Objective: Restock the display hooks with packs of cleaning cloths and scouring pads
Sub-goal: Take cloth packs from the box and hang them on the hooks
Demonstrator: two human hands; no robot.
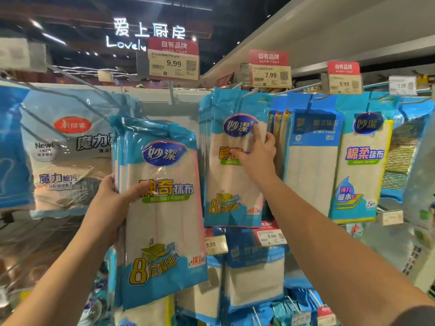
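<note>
My left hand point(115, 203) grips a stack of blue-and-white cleaning cloth packs point(162, 220) by its left edge, held upright in front of the display. My right hand point(260, 158) rests on the right side of matching cloth packs point(230, 165) that hang from a hook point(237, 87), fingers spread against the front pack. An empty hook point(173, 92) sticks out under the 9.99 price tag point(174, 64), above the packs I hold.
Scouring pad bags point(68, 149) hang at the left. Other cloth packs point(360, 161) and sponge packs point(400, 158) hang at the right. More packs and price tags fill the lower rows point(254, 274). A white shelf edge point(353, 31) runs overhead.
</note>
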